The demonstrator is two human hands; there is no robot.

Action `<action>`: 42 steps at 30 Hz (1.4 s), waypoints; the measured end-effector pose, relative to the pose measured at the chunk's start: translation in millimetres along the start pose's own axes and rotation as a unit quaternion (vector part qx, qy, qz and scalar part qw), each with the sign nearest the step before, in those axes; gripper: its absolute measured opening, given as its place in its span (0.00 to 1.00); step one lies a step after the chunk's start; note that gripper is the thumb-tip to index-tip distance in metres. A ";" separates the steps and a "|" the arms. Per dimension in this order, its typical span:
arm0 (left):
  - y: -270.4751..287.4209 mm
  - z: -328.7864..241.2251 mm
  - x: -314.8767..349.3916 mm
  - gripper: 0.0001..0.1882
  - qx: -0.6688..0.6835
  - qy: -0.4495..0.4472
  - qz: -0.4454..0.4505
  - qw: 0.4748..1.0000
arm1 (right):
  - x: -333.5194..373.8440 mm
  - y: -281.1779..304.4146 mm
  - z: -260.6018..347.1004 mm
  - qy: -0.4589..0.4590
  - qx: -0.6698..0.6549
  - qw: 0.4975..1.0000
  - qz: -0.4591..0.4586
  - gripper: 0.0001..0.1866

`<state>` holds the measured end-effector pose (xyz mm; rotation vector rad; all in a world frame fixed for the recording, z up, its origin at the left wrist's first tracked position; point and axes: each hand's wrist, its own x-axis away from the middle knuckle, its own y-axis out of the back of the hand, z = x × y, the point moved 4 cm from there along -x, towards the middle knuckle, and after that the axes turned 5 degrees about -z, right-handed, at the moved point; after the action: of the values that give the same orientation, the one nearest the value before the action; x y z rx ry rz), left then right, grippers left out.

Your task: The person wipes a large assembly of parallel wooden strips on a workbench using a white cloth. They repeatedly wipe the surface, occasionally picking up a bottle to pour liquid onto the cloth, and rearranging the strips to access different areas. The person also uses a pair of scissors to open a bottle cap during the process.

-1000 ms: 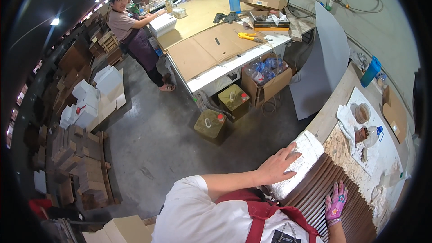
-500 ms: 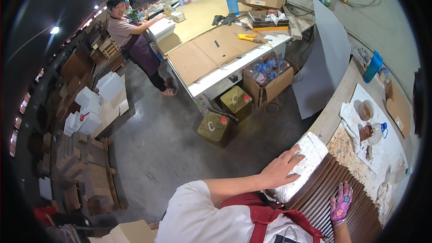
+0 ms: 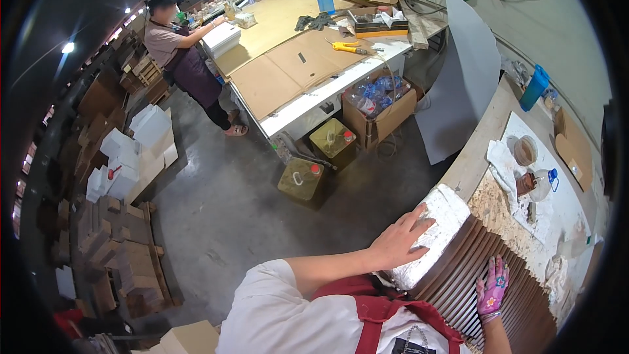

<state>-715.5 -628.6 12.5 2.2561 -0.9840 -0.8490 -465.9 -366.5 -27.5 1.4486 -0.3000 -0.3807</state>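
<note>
My bare left hand lies with its fingers spread over a long white block that looks wrapped in crinkled covering. The block rests at the near-left edge of my worktable, along one end of a row of thin brown strips. These strips lie side by side in a tight, ridged layer in front of me. On top of them, toward the right, my right hand rests flat with fingers stretched out. It wears a pink flowered glove, and nothing shows in its grasp.
Beyond the strips, a cloth, a round tub and a blue-capped bottle stand on a white board. Two jerrycans and a carton of plastic bottles are on the floor. Across the aisle, a person works at another table.
The whole view has shifted slightly, so the surroundings sit a little further left and up. Both hands stay in place on the block and the strips.
</note>
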 end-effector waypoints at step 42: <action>-5.6 -10.1 -2.9 0.31 0.003 0.037 0.034 0.999 | 8.3 -12.4 -16.9 -0.002 0.033 0.999 -0.037 0.33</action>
<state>-707.3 -620.8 16.4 2.2292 -1.0256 -0.7293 -452.2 -355.8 -41.9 1.5261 -0.2644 -0.4358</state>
